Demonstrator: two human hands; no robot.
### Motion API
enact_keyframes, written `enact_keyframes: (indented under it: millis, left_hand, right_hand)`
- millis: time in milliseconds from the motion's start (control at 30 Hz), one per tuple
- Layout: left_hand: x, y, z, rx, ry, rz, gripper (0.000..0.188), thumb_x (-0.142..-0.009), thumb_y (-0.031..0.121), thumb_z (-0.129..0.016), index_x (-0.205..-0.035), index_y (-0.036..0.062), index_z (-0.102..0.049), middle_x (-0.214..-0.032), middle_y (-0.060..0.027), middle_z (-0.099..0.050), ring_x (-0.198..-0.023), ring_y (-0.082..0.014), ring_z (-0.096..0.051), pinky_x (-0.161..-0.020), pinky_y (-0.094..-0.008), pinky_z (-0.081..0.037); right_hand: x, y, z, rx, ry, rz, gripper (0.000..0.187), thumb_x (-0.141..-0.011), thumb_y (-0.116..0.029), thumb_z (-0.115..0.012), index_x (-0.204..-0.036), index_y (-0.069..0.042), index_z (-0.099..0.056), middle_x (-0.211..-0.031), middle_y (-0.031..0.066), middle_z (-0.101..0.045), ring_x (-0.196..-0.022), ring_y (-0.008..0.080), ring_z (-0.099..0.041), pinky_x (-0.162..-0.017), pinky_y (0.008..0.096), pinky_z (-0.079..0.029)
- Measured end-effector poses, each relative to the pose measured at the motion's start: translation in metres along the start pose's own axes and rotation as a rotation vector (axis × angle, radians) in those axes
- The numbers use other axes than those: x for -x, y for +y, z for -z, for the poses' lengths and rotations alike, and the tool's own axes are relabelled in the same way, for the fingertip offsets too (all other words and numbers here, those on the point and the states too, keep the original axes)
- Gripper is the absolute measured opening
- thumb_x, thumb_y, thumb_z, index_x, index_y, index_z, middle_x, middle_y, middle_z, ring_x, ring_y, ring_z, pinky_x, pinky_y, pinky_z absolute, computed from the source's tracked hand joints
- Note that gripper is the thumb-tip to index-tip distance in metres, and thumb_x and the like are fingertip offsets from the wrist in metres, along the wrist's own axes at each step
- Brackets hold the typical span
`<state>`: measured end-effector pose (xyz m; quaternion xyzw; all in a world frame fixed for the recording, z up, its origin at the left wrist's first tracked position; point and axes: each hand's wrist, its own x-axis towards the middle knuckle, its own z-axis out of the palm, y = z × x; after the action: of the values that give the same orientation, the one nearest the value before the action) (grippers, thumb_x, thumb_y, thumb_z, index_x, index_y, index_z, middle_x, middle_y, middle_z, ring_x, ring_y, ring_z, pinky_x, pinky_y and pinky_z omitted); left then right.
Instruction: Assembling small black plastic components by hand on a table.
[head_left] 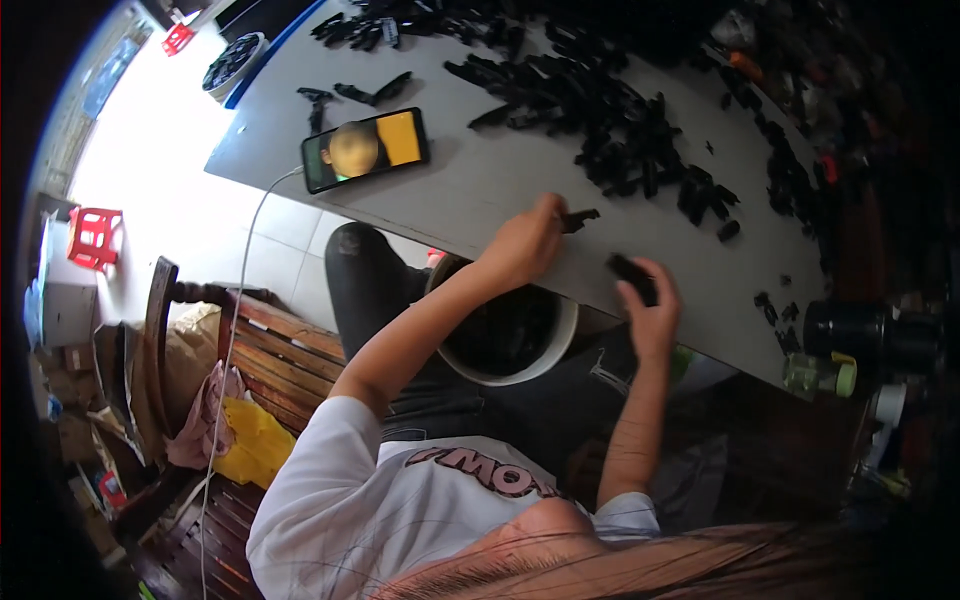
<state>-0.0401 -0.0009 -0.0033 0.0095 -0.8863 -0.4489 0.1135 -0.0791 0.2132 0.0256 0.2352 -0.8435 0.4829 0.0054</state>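
Observation:
Near the front edge of the grey table (470, 200), my left hand (522, 245) pinches a small thin black plastic part (580, 220) with jagged ends. To its right, my right hand (657, 315) has its thumb and fingers closed round a thicker black oblong piece (630, 274). The two pieces are held apart from each other. Beyond my hands spreads a loose heap of black plastic parts (620, 125). Below my left forearm, between my legs, a pale-rimmed bucket (520, 378) has dark contents that I cannot make out.
A phone (365, 150) lies at the table's left, its white cable (245, 245) hanging down. More black parts line the far and right sides. A green-lidded clear bottle (815, 376) stands near the right corner. A wooden bench (280, 345) is at my left.

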Motion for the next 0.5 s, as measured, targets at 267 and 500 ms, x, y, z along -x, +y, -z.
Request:
enact_keyframes:
  millis: [267,500]
  left_hand:
    - [0.033,0.026,0.015,0.468,-0.003,-0.023,0.029,-0.096,0.019,-0.038,-0.117,0.0001,-0.042,-0.080,-0.0055,-0.050,-0.071,-0.0133,-0.045,-0.068,-0.0261,-0.039]
    - [0.046,0.038,0.027,0.396,-0.180,-0.101,0.036,-0.085,0.018,-0.054,-0.114,0.0013,-0.044,-0.089,-0.0204,-0.056,-0.083,-0.0356,-0.055,-0.074,-0.0338,-0.043]
  right_hand:
    - [0.008,-0.051,-0.033,-0.278,-0.222,-0.045,0.018,-0.073,-0.002,-0.066,-0.089,0.000,-0.058,-0.087,0.0036,-0.059,-0.083,0.0125,-0.055,-0.077,0.0265,-0.044]
    - [0.019,-0.049,-0.034,-0.586,-0.087,-0.244,0.015,-0.079,-0.010,-0.068,-0.081,0.000,-0.057,-0.065,-0.0006,-0.055,-0.054,0.0048,-0.048,-0.049,0.0205,-0.037]
